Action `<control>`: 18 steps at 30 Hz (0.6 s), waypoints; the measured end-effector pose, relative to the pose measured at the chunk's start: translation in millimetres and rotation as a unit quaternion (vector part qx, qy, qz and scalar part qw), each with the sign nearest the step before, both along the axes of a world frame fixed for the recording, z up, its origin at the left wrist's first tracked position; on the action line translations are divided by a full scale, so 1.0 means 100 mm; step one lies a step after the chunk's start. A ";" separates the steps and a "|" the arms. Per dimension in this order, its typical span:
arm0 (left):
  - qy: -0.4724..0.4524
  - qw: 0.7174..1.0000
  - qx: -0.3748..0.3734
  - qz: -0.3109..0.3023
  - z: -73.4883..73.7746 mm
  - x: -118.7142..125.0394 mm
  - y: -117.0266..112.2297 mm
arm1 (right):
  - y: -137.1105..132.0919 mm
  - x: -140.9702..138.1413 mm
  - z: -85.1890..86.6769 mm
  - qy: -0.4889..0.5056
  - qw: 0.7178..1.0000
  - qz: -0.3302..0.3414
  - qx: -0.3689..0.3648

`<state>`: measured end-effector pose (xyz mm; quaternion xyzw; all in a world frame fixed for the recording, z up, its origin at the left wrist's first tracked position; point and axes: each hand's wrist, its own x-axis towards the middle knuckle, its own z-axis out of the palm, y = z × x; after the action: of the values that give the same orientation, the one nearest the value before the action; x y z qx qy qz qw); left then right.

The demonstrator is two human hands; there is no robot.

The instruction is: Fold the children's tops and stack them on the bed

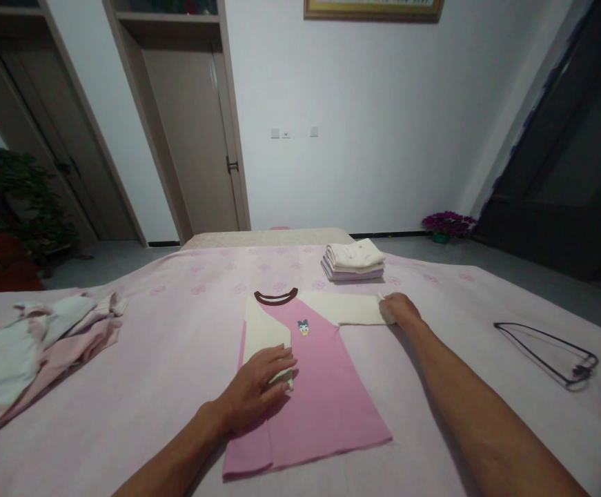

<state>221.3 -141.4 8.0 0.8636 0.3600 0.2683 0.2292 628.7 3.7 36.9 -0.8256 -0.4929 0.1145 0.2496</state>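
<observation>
A pink long-sleeved shirt (321, 393) with cream sleeves, a dark brown collar and a small duck-face print lies spread on the bed in front of me. Its left-side sleeve is folded inward over the body, and my left hand (261, 378) rests on that sleeve with fingers stretched out. The other sleeve (355, 308) extends straight out to the right. At its cuff, my right hand (401, 310) has its fingers closed on the fabric. The fingertips of my right hand are partly hidden.
A stack of folded clothes (355, 259) sits beyond the shirt. Rumpled pink and white clothes (25, 355) lie at the left. A black wire-like hanger (548, 352) is at the right. All lie on a pink patterned sheet (176, 345).
</observation>
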 end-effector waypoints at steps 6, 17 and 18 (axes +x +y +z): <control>-0.352 0.894 -0.247 0.126 0.04 0.26 0.10 | -0.08 -0.79 0.19 0.183 0.968 0.133 0.110; -0.535 0.715 -0.416 0.173 0.01 0.51 0.48 | -0.69 -1.65 0.24 0.332 0.867 0.372 0.017; -0.538 0.715 -0.409 0.178 -0.01 0.51 0.48 | -0.71 -1.52 0.22 0.276 0.895 0.351 0.022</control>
<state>272.1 -93.1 7.0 0.3152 0.3978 0.5502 0.6630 476.7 -67.3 58.4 -0.5285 -0.6642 0.4071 0.3373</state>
